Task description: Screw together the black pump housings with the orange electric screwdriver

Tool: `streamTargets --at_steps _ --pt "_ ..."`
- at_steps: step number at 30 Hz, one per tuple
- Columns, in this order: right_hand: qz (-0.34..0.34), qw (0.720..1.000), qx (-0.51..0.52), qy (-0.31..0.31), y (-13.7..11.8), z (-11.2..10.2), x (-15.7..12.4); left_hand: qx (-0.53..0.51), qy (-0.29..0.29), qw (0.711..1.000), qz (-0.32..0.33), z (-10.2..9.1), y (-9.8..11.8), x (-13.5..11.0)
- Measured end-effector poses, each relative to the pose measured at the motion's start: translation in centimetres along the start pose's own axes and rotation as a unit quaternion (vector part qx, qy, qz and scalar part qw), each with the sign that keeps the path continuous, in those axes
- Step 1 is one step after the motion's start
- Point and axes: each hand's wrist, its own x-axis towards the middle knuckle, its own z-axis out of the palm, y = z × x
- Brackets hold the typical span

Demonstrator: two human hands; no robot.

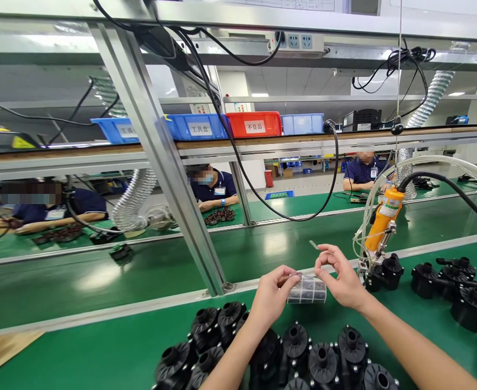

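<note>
My left hand (276, 291) pinches the upper left edge of a curved roll of labels (308, 291), grey printed rectangles in a grid with pale gaps. To its right, my right hand (341, 277) is raised with curled fingers, and a small pale label (313, 245) sticks out from its fingertips. Whether that label is gripped or just stuck to the fingertip is hard to see. Below and around my forearms stand several black round pump housings (322, 356), each with a short tube on top. Part of this group is hidden behind my left forearm.
An orange power screwdriver (385, 216) hangs at the right, its tip by a black housing (392, 271). More housings (469, 303) stand far right. A metal post (161, 157) rises left of my hands. Co-workers (216, 187) sit across the green conveyor (173, 276). Cardboard (6, 349) lies lower left.
</note>
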Motion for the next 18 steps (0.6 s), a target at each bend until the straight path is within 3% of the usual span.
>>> streamTargets --at_steps 7,13,18 --pt "0.057 0.998 0.008 -0.005 0.5 0.0 0.1 0.034 0.002 0.998 0.05 -0.1 0.3 0.1" --pt "0.04 0.998 0.023 0.032 -0.8 -0.1 0.3 0.062 0.004 0.997 0.051 -0.1 0.0 0.0" --pt "0.018 0.993 0.11 0.044 -1.3 1.1 0.0 0.102 -0.007 0.993 0.051 0.0 0.4 -0.3"
